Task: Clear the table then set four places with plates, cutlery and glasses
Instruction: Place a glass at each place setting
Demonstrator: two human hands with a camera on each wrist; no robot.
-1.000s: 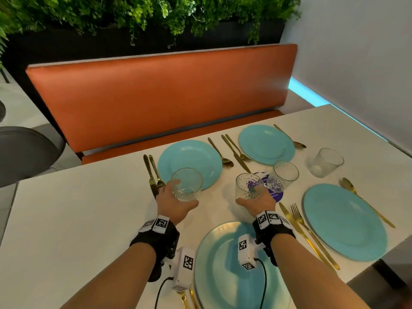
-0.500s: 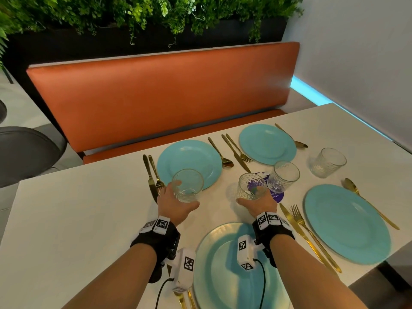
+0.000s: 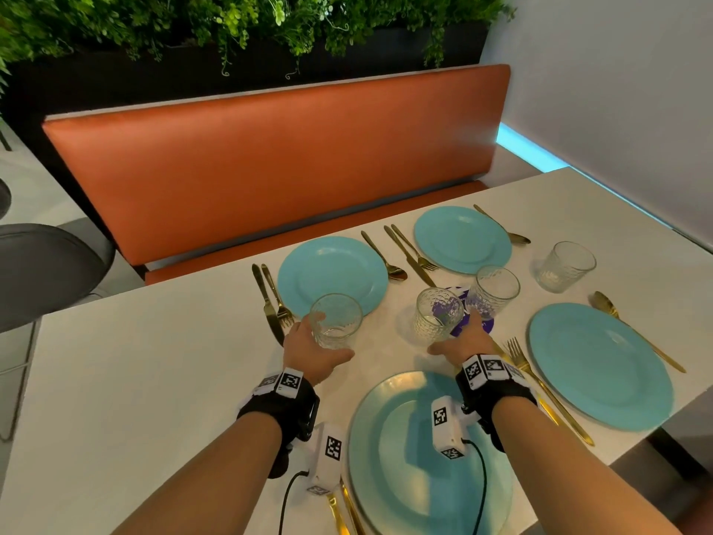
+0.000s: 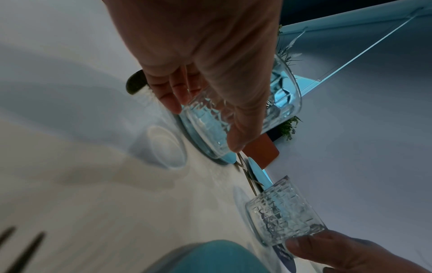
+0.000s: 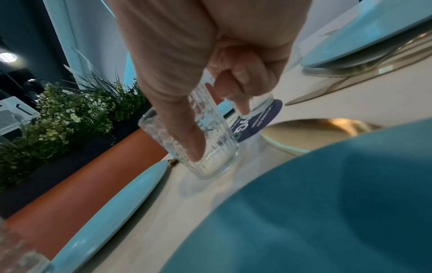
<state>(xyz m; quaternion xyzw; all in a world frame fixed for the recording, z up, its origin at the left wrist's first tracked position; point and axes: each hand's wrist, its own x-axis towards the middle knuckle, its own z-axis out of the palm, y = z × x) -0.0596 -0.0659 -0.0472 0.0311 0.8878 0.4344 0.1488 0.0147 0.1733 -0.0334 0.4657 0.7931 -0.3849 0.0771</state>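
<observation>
The fingers [image 4: 174,96] of the left hand [image 3: 308,347] are curled round a clear glass [image 3: 336,320], which is held just in front of the far left plate [image 3: 332,276], with the thumb on the near side; in the left wrist view its base appears slightly above the tabletop [image 3: 135,380], though this cannot be told for sure. The right hand [image 3: 465,341] grips a second glass [image 3: 438,316] in the same way, low on its wall, at the edge of a dark blue round sticker [image 3: 468,324]. The low grip probably serves to keep the rims untouched and the glasses upright. Four blue plates are already laid, each with golden cutlery beside it, so the glasses seem to be the last step. A third glass [image 3: 495,291] stands just beside the right hand and could be knocked. A fourth glass [image 3: 565,266] stands well apart near the right plate [image 3: 600,364]. The knife and fork [image 3: 272,299] lie close to the left hand.
</observation>
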